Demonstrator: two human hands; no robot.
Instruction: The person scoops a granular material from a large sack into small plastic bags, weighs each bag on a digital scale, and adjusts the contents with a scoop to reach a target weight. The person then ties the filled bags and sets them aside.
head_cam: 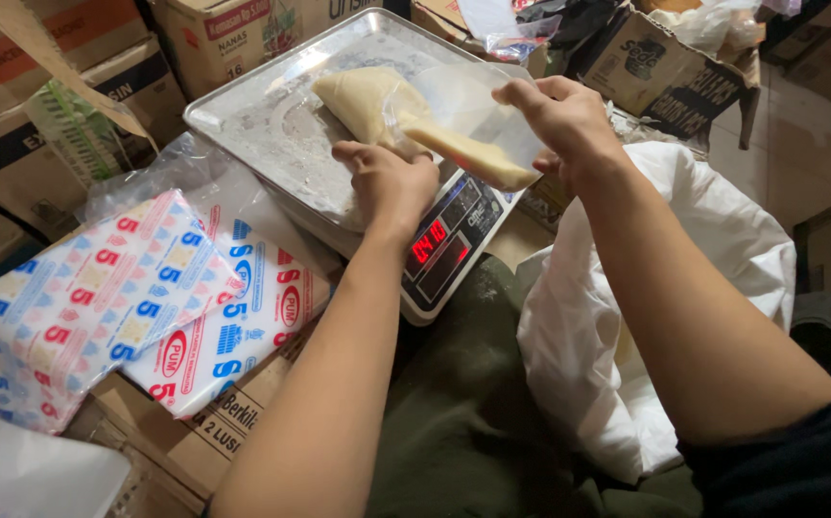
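A clear plastic bag (463,120) partly filled with pale yellow powder is held over a digital scale (444,240) with a metal weighing tray (272,115). My left hand (387,182) grips the bag's lower part from below. My right hand (559,115) pinches the bag's upper open edge. The bag's filled end rests on the tray. The scale's red display is lit just below my left wrist.
Two printed plastic-wrapped packs (89,297) lie on cardboard boxes at the left. A large white sack (713,249) sits open at the right under my right forearm. More cardboard boxes (233,34) crowd the back. Dark green cloth (463,412) lies in front.
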